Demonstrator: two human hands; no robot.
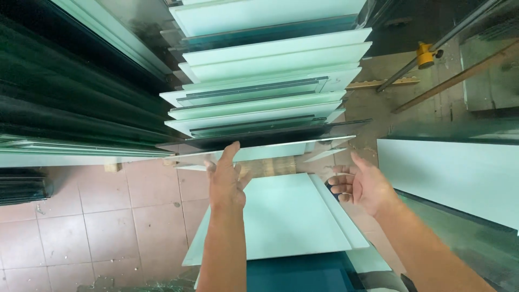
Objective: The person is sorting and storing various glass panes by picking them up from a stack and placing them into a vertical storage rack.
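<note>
Both hands reach forward over a stack of pale green, flat rectangular glass sheets that lies low in the middle of the view, above a floor of reddish square tiles. The left hand is stretched out with fingers nearly straight and together, its fingertips up against the near edge of a thin clear glass pane that runs almost level across the view; it seems to press or steady that edge, though whether the thumb grips underneath cannot be told. The right hand is open and cupped, fingers curled loosely, palm turned toward the left, hovering just beside the pane's right end without clearly touching it. Beyond the pane, many more pale green glass sheets stand on edge in a row, leaning one behind another. Dark glass panels are stacked at the left edge, and a large pale sheet lies at the right. A yellow-headed tool on a long metal bar rests on the floor at the upper right.
</note>
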